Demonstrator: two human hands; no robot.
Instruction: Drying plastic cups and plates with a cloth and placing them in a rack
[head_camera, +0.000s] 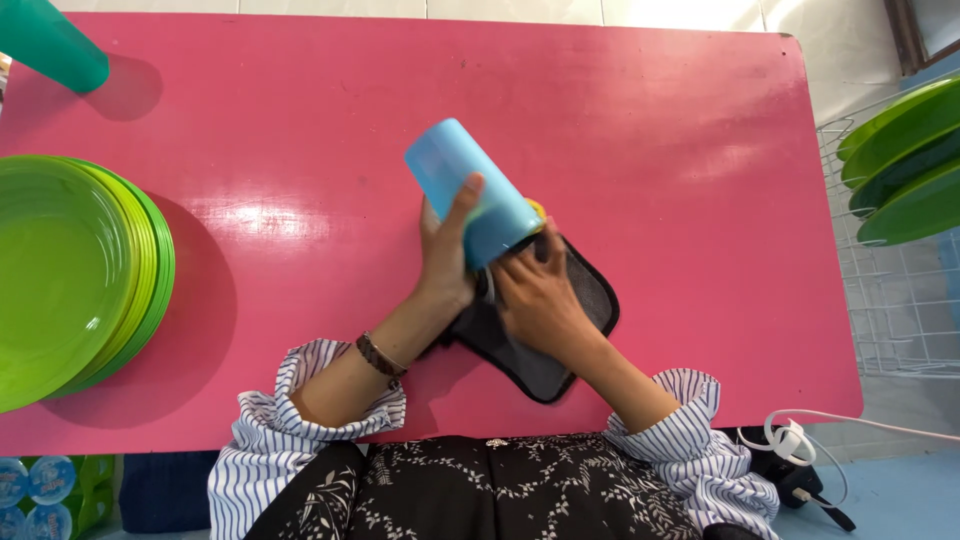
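My left hand (447, 255) grips a light blue plastic cup (468, 190), held tilted with its base pointing up and to the far left. At the cup's mouth my right hand (540, 300) holds a dark grey cloth (590, 300) with a black edge and presses part of it into the opening. A small yellow bit shows at the cup's rim; what it is I cannot tell. The cloth hangs down over the pink table (650, 150) beneath both hands.
A stack of bright green plates (70, 270) stands at the table's left edge. A teal cup (50, 45) is at the far left corner. More green plates (905, 160) sit in a white wire rack (890, 300) on the right. A white cable (800, 435) lies nearby.
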